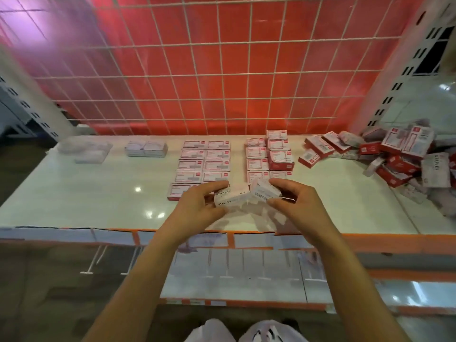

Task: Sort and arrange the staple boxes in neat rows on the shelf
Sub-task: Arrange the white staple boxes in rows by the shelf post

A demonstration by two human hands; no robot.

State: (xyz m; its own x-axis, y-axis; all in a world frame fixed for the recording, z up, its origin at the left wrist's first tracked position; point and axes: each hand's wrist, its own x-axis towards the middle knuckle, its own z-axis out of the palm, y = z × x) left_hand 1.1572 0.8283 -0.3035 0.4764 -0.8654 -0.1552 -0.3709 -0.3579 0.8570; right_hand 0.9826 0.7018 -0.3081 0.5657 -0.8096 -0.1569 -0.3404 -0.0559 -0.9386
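Staple boxes of white card (237, 193) are in both hands, held just above the front middle of the glossy white shelf (98, 193). The left hand (197, 206) grips the box printed STAPLES (225, 198), with fingers curled over its far edge and the thumb beneath. The right hand (296, 203) pinches the tilted box with dark round lettering (262, 191), which touches the first box along one side.

Just behind the hands a left block of flat red-and-white boxes (203, 160) lies label-up in two straight columns running to the back. The left hand partly hides its nearest box. Beside it to the right lies a right block of red-and-white boxes (257, 159), also in two columns, with its far right boxes stacked higher. Further right a loose heap of red-and-white and white boxes (399, 154) sprawls at the shelf's right end, its boxes tilted every way.

Left of the rows, at the back, a small group of pale lilac boxes (146, 148) stands close together. Some clear plastic packs (85, 150) lie beyond them, too blurred to read.

A white wire grid (222, 76) rises behind the shelf in front of a red backing sheet (209, 99). An orange edge strip (370, 239) runs along the shelf front. White shoes (212, 332) show at the bottom.
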